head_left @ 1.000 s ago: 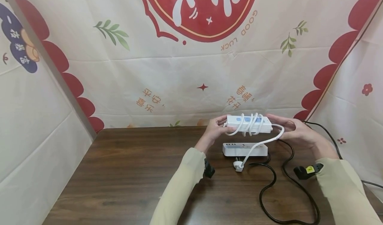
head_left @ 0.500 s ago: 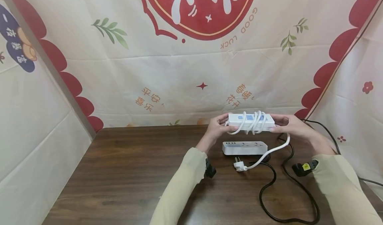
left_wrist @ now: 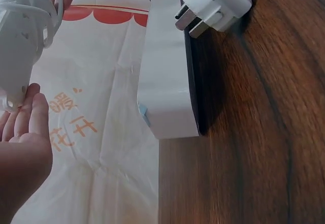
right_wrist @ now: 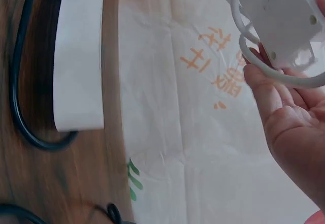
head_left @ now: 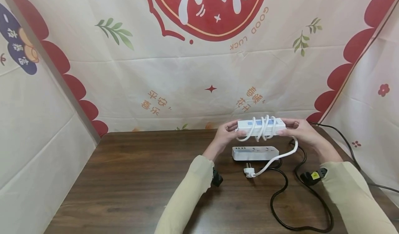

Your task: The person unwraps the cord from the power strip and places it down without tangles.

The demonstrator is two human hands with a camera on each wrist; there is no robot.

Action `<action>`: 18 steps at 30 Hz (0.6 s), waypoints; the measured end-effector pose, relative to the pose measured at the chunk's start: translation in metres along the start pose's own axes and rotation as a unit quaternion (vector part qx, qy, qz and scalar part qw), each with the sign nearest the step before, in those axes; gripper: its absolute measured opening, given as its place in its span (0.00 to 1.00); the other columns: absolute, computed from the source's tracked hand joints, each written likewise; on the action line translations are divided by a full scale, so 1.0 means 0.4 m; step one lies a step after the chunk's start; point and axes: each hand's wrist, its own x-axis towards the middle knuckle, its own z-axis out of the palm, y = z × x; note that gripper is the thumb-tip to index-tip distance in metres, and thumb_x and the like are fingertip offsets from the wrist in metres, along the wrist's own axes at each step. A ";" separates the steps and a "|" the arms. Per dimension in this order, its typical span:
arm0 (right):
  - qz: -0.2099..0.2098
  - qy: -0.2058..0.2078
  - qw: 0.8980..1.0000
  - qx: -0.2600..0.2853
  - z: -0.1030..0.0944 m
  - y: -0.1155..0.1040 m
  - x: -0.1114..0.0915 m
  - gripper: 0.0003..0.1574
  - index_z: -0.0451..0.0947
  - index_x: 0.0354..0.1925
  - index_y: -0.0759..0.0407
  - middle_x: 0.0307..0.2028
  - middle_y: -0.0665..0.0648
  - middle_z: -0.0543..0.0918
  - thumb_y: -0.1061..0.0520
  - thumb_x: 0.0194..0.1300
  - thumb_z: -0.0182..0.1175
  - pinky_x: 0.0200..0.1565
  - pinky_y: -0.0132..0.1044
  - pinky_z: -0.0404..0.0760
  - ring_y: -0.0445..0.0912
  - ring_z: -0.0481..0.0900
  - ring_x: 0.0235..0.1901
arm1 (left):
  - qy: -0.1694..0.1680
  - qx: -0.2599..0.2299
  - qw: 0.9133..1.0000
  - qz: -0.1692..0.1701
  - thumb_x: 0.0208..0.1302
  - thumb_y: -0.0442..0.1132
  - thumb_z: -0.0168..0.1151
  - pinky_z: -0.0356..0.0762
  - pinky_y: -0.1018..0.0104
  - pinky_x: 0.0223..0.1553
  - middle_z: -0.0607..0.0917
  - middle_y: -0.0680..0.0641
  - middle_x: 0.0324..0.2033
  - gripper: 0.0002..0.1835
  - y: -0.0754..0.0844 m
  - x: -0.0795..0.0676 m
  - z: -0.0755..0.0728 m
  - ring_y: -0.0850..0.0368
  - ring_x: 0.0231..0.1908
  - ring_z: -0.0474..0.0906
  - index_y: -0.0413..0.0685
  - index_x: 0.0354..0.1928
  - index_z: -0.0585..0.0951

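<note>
A white power strip [head_left: 244, 126] with its own white cord [head_left: 264, 128] wound around its middle is held up above the table. My left hand [head_left: 225, 134] grips its left end, thumb in front and fingers behind. At the opposite end my right hand [head_left: 301, 131] holds it the same way. From the right end the cord hangs down to a white plug [head_left: 249, 172], which sits at the table surface. Below the held strip lies a second white power strip [head_left: 255, 153] with a black cord. The left wrist view shows the held strip's underside [left_wrist: 16, 56] near my fingers.
The black cord [head_left: 285, 185] loops over the right part of the brown wooden table [head_left: 131, 185]. A printed cloth [head_left: 187, 74] hangs along the table's back edge, with further cloth at both sides.
My right hand has closed onto the strip's right end, where its fingers were spread a second ago. The hanging cord has swung and the plug has turned slightly.
</note>
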 end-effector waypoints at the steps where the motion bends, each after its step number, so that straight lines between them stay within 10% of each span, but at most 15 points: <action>1: 0.001 0.003 1.000 0.015 0.001 0.001 0.000 0.28 0.77 0.42 0.34 0.37 0.42 0.83 0.69 0.56 0.58 0.36 0.26 0.75 0.35 0.78 0.36 | 0.000 -0.004 1.000 0.000 0.53 0.25 0.60 0.72 0.63 0.50 0.75 0.35 0.53 0.26 0.000 -0.001 0.001 0.50 0.52 0.74 0.34 0.58 0.70; 9: -0.011 0.015 0.988 0.153 0.018 0.013 -0.002 0.27 0.81 0.41 0.43 0.38 0.46 0.83 0.74 0.57 0.53 0.38 0.26 0.76 0.36 0.79 0.38 | -0.021 -0.072 0.996 -0.058 0.65 0.35 0.49 0.70 0.57 0.51 0.73 0.29 0.53 0.23 -0.010 -0.019 -0.004 0.42 0.51 0.74 0.26 0.58 0.66; 18: -0.011 0.045 0.975 0.215 0.020 0.023 -0.005 0.24 0.82 0.38 0.47 0.37 0.48 0.83 0.74 0.58 0.53 0.38 0.27 0.77 0.36 0.79 0.38 | -0.208 -0.026 0.971 -0.112 0.69 0.38 0.45 0.73 0.57 0.48 0.75 0.27 0.48 0.21 -0.020 -0.051 0.043 0.45 0.47 0.78 0.23 0.53 0.70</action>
